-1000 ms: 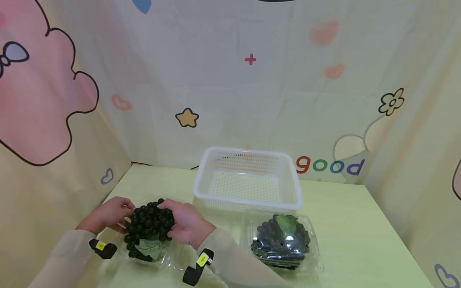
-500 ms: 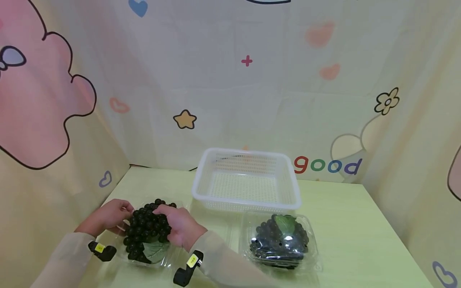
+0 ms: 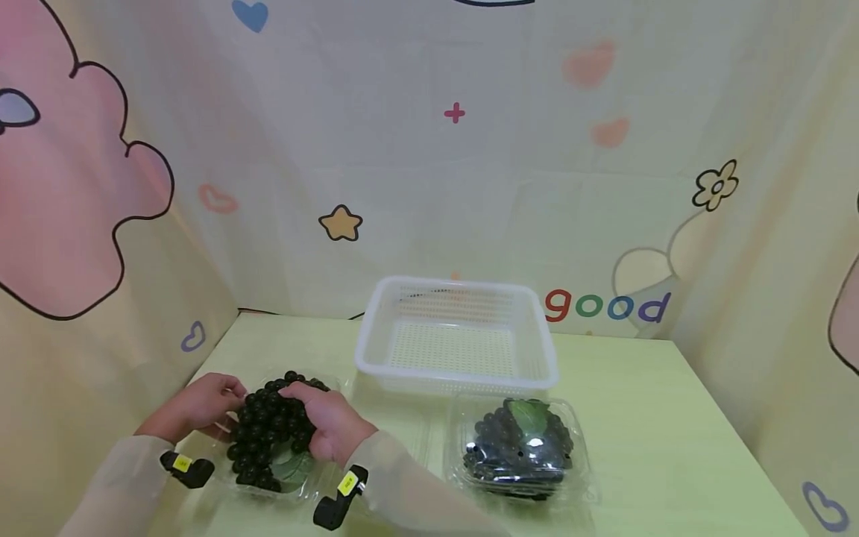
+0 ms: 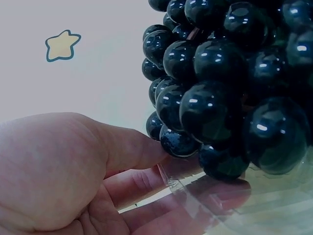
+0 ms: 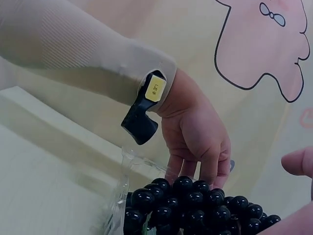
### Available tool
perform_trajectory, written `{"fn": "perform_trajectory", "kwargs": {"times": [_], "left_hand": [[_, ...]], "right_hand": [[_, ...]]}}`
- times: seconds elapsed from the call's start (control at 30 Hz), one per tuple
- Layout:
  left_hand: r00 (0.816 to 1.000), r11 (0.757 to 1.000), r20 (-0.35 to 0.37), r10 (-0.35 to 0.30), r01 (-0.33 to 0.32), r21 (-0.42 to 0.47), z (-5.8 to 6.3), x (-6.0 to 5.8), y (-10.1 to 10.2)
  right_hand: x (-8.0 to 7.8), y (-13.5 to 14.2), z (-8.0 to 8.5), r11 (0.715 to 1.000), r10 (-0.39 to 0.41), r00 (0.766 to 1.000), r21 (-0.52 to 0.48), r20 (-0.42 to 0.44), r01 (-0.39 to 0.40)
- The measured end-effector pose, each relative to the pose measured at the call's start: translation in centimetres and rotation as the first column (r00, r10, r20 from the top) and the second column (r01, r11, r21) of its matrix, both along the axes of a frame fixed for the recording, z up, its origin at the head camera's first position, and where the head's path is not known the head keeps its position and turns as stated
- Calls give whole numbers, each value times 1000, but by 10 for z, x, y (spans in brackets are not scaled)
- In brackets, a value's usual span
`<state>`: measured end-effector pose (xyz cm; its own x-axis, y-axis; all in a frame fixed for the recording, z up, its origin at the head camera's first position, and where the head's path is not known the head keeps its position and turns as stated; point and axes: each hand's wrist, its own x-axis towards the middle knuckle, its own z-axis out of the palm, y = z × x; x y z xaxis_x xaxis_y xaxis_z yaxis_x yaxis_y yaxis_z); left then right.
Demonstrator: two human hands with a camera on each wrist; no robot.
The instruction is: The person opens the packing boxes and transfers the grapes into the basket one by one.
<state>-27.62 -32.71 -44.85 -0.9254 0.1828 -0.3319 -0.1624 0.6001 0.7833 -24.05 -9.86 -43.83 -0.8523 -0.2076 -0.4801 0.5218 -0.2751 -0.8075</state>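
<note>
My left hand [image 3: 209, 403] holds the near-left side of an opened clear plastic box [image 3: 312, 485], its thumb and fingers on either side of the wall in the left wrist view. Inside the box is a bunch of dark grapes [image 3: 268, 429] with a green leaf [image 3: 293, 468] at its near side. From the right, my right hand [image 3: 332, 425] grips the bunch, thumb on top; its other fingers are hidden. Glossy grapes [image 4: 212, 110] hang just over the left fingertips.
A white perforated basket [image 3: 456, 371] stands at the back of the pale table [image 3: 644, 447]. In front of it sits a second clear box [image 3: 580, 459], lidded, with dark grapes and a leaf inside. A printed curtain [image 3: 403, 134] hangs behind and at the sides.
My right hand has shifted slightly left across the bunch, and the grapes have turned a little, with the leaf now further right. My left hand stays about where it was.
</note>
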Motion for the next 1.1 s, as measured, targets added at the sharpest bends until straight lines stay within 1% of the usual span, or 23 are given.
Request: {"fn": "perform_trajectory", "kwargs": {"times": [0.17, 0.4, 0.67, 0.93, 1.1], "left_hand": [[1000, 1000, -12, -9, 9, 15, -2, 0, -3], [1000, 1000, 2, -14, 14, 25, -1, 0, -5], [1000, 999, 5, -14, 14, 39, -1, 2, -4], [1000, 999, 13, -15, 14, 35, -5, 0, -5], [999, 999, 9, -32, 31, 44, -4, -2, -7]], "right_hand": [[-3, -2, 0, 999, 13, 1000, 37, 13, -13], [-4, -6, 1, 999, 2, 1000, 39, 24, -3], [-3, -9, -2, 998, -5, 1000, 64, 8, 4], [-1, -13, -3, 996, -53, 999, 64, -11, 54], [-1, -14, -3, 995, -60, 998, 78, -9, 61]]}}
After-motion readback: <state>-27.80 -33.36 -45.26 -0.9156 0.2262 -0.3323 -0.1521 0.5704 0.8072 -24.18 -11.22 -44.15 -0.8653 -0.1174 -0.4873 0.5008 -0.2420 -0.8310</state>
